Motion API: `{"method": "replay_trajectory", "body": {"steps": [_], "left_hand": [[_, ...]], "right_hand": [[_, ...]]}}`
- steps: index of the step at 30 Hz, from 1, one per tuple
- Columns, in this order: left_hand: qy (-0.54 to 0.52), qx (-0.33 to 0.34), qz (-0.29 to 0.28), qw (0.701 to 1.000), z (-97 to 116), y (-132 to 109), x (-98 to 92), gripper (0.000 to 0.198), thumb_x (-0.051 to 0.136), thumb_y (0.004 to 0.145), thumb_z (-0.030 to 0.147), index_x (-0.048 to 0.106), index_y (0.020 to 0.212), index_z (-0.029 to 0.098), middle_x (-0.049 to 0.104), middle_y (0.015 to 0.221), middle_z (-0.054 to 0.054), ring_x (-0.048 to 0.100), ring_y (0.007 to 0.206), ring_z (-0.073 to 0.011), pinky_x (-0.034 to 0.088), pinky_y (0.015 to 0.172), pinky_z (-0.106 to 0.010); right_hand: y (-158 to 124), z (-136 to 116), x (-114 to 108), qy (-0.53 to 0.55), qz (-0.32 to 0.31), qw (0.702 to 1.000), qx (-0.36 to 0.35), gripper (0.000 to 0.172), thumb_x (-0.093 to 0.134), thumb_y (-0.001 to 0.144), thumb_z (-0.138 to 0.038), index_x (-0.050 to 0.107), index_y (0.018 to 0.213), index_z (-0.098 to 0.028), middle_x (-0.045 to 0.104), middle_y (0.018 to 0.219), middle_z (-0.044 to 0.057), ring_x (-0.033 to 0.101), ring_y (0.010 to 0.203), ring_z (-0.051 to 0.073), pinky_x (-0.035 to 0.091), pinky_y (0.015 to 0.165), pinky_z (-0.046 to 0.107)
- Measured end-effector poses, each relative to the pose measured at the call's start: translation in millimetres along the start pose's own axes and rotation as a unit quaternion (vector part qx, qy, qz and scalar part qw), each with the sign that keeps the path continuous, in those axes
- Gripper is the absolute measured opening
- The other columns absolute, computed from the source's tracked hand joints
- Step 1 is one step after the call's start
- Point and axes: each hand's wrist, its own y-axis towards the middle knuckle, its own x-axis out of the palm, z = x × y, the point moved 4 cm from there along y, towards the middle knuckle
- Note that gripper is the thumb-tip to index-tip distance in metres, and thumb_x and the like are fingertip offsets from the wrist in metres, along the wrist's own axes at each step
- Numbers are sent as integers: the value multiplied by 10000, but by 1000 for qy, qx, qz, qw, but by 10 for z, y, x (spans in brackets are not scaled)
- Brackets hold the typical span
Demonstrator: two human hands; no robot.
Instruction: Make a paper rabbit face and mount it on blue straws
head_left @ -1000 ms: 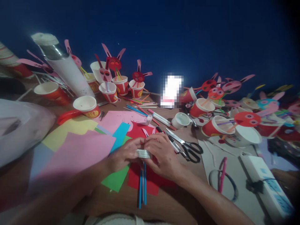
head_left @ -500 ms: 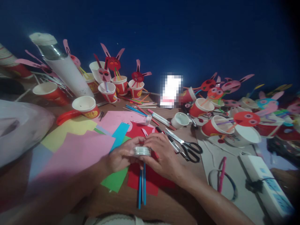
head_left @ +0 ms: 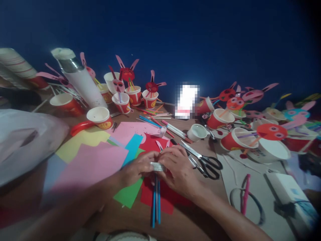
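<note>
My left hand point(head_left: 142, 166) and my right hand point(head_left: 179, 167) meet over the coloured paper, fingers bent. Between them is a small clear roll of tape point(head_left: 157, 166), its left edge pinched by my left fingers. My right fingers curl over its right side. Below the roll, blue sticks point(head_left: 153, 211) with a paler one between them point toward me; their upper ends are hidden by my hands. Pink ear-shaped paper pieces point(head_left: 159, 146) show just beyond my fingers. Red paper point(head_left: 167, 197) and green paper point(head_left: 129, 194) lie beneath.
Black-handled scissors point(head_left: 209, 164) lie right of my right hand. A white bowl point(head_left: 197, 133) and markers point(head_left: 175, 129) are beyond. Paper cups with rabbit faces on sticks point(head_left: 150, 98) line the back. A plastic bag point(head_left: 30, 144) is at left, a power strip point(head_left: 293, 197) at right.
The view has shifted, so everything sits a little further right and lower. The tape roll has turned slightly between my hands, and my right fingers cover more of it.
</note>
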Motion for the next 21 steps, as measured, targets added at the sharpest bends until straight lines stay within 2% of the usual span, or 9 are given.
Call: {"method": "replay_trajectory", "body": {"steps": [4, 8, 11, 13, 17, 21], "left_hand": [[69, -2, 16, 998, -25, -26, -2, 452, 598, 799, 550, 539, 1022, 161, 599, 729, -20, 569, 550, -117, 476, 480, -200], [102, -6, 27, 994, -13, -39, 20, 469, 657, 765, 536, 568, 1030, 160, 587, 757, -9, 535, 557, -85, 449, 505, -180], [80, -16, 26, 996, -22, -34, 28, 488, 704, 714, 522, 579, 1015, 160, 570, 725, 1, 526, 544, -91, 453, 488, -191], [50, -5, 3, 999, -31, -30, 47, 495, 712, 694, 519, 579, 999, 152, 598, 728, -16, 540, 546, -105, 449, 472, -197], [-8, 8, -23, 1000, -59, -35, 77, 515, 712, 674, 498, 577, 1015, 137, 653, 779, -63, 566, 549, -118, 381, 422, -179], [-47, 2, -32, 998, -78, -42, 104, 609, 730, 629, 485, 576, 1104, 137, 642, 762, -51, 558, 543, -119, 338, 408, -177]], "right_hand": [[12, -13, -48, -18, 3, 1000, -9, 45, 550, 871, -215, 575, 842, -190, 678, 849, 52, 559, 928, 228, 345, 902, 434], [18, -50, -61, -37, -8, 999, -15, 64, 528, 878, -202, 576, 836, -200, 682, 855, 50, 564, 921, 226, 331, 911, 442], [23, -95, -77, -38, -8, 999, -28, 71, 519, 876, -186, 573, 831, -196, 685, 866, 50, 575, 918, 225, 323, 920, 443], [24, -125, -96, -33, -4, 999, -35, 64, 521, 878, -193, 571, 839, -194, 686, 867, 52, 584, 905, 221, 322, 926, 441], [24, -172, -138, -8, 2, 999, -49, 61, 511, 879, -173, 567, 873, -197, 690, 858, 41, 589, 865, 211, 325, 920, 425], [23, -198, -162, 5, 12, 998, -56, 74, 515, 863, -143, 567, 876, -193, 692, 871, 42, 588, 861, 212, 334, 900, 403]]}}
